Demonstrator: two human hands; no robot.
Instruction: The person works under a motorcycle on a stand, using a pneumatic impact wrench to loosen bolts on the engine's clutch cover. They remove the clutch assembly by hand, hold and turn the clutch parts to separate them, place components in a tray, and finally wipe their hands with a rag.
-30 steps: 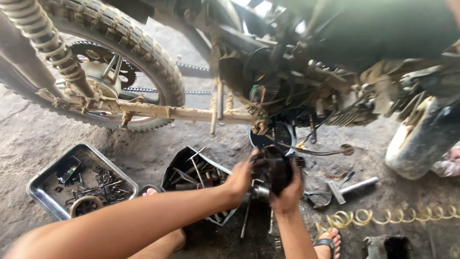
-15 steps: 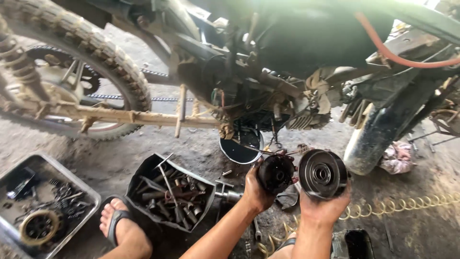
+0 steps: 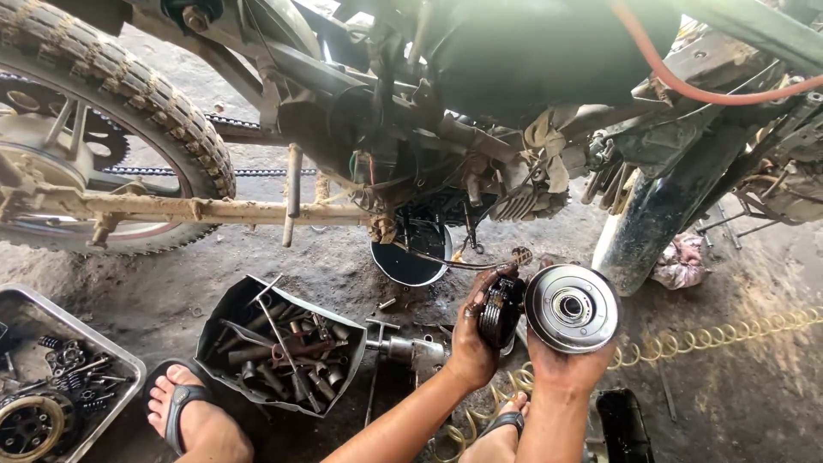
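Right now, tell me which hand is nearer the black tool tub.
Left. The left hand holds a dark clutch part just right of the tool tub; the right hand is farther right.

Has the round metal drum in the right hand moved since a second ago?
Yes. The round metal drum has come apart from the dark toothed part in the left hand, moving rightward toward the front tyre.
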